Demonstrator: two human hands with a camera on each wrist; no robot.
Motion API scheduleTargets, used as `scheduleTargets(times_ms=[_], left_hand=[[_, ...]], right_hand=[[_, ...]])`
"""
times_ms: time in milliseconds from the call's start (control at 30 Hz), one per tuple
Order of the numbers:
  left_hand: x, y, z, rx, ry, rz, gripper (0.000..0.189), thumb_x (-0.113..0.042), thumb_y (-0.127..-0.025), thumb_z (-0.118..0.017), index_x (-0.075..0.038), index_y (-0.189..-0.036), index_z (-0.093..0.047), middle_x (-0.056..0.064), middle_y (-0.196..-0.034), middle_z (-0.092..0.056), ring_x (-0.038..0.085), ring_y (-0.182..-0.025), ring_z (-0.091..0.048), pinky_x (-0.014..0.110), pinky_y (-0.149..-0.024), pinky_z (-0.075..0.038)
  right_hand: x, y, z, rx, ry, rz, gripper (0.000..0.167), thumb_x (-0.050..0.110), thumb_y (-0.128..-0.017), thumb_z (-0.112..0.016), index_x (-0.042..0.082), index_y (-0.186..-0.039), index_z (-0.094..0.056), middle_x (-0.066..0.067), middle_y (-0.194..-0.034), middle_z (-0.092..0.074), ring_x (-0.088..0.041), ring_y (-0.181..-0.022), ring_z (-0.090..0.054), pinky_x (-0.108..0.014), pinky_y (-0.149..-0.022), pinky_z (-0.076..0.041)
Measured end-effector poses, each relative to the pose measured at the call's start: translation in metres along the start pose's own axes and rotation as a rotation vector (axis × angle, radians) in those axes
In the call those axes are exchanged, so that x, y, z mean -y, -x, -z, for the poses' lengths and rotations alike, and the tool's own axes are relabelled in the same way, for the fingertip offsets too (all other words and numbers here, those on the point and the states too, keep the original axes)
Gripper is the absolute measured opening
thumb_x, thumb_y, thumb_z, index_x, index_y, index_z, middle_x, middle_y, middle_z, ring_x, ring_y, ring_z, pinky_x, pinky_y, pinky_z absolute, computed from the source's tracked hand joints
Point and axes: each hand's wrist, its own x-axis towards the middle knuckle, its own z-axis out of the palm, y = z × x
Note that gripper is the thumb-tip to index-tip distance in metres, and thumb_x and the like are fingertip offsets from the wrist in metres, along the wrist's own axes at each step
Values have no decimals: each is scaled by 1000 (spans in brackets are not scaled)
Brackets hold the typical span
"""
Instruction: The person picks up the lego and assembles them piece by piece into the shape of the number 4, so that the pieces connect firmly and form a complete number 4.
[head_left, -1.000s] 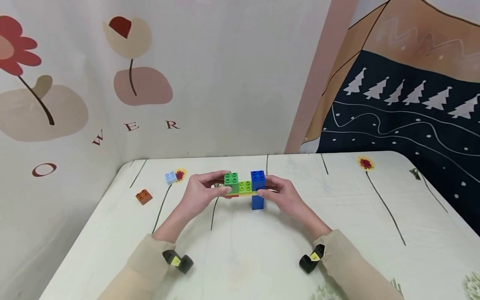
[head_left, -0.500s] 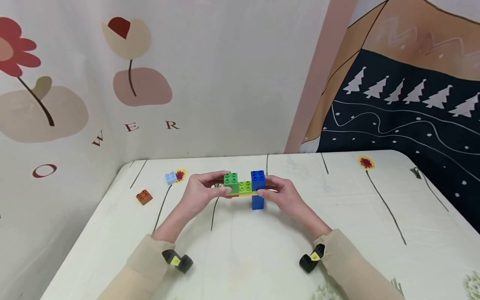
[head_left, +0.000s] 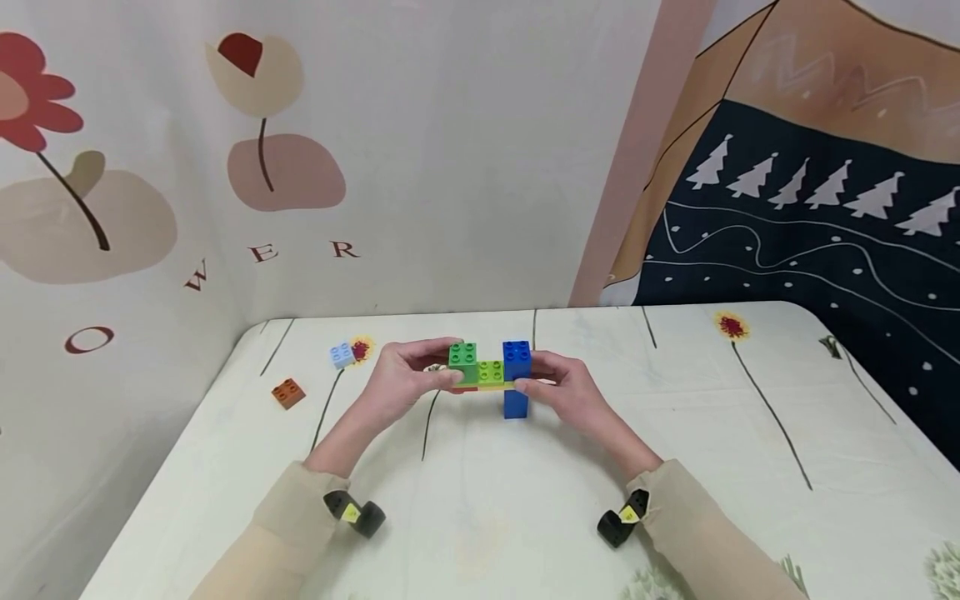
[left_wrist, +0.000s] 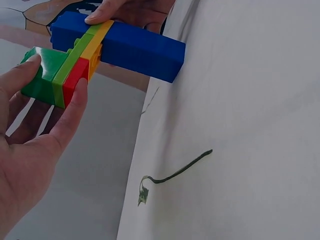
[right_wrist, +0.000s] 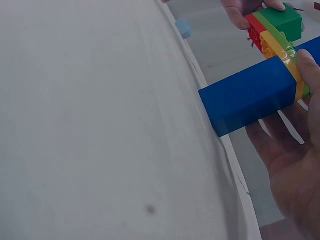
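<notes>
Both hands hold one joined build of toy building bricks over the table. My left hand (head_left: 393, 390) pinches its left end, thumb on the green brick (head_left: 462, 356) and a fingertip at the red piece (left_wrist: 75, 75) underneath. A lime-green plate (head_left: 491, 371) spans the middle, with a yellow piece (left_wrist: 95, 52) below it. On the right side, blue bricks (right_wrist: 250, 95) form a column beneath these layers, and another blue brick (head_left: 517, 358) sits on top. My right hand (head_left: 570, 390) grips the build there, its thumb across the layers. The column's foot is at the tabletop.
A light blue brick (head_left: 342, 356) and an orange-brown brick (head_left: 288, 393) lie apart at the left on the white patterned tablecloth (head_left: 480, 500). Behind the table hangs a printed curtain (head_left: 450, 167). Each wrist wears a small black camera.
My left hand and the green end of the build have risen very slightly. The right hand, the blue column and the loose bricks keep their places.
</notes>
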Motion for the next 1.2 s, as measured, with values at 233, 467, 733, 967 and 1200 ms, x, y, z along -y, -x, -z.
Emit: scheduleTargets(times_ms=[233, 467, 733, 967, 1200], left_hand=[[-3, 2, 2, 42, -46, -12, 47, -5, -91, -77, -5, -137, -65, 14, -127, -67, 29, -118, -63, 29, -89, -58], [-3, 7, 13, 88, -20, -6, 62, -3, -90, -78, -8, -148, -56, 15, -137, -62, 36, -129, -58, 33, -92, -57], [3, 16, 42, 47, -106, -22, 51, -9, -93, -77, -6, -141, -62, 15, -139, -63, 38, -129, -57, 28, -95, -55], [3, 23, 71, -96, -205, 0, 47, -21, -96, -75, -7, -140, -64, 11, -136, -65, 22, -126, -59, 17, -97, -48], [3, 24, 90, -248, -176, -28, 48, -26, -98, -72, -2, -139, -62, -5, -128, -69, 7, -121, -60, 14, -95, -48]], right_hand=[[-1, -1, 0, -7, 7, -3, 42, 18, -96, -75, 2, -134, -66, -15, -121, -72, -32, -116, -66, -44, -95, -56], [-1, -1, -1, -10, -5, -11, 41, 15, -95, -76, 1, -133, -67, -16, -121, -72, -32, -115, -67, -42, -93, -57], [-3, -1, 0, -6, -7, -4, 41, 17, -95, -76, 2, -132, -67, -15, -120, -72, -32, -115, -67, -42, -93, -57], [-2, -1, 1, -1, -12, -14, 42, 16, -95, -76, 1, -132, -66, -16, -120, -72, -31, -116, -67, -41, -93, -57], [1, 0, 1, 13, 1, -16, 42, 17, -96, -75, 0, -133, -65, -16, -121, -72, -32, -118, -66, -43, -95, -56]])
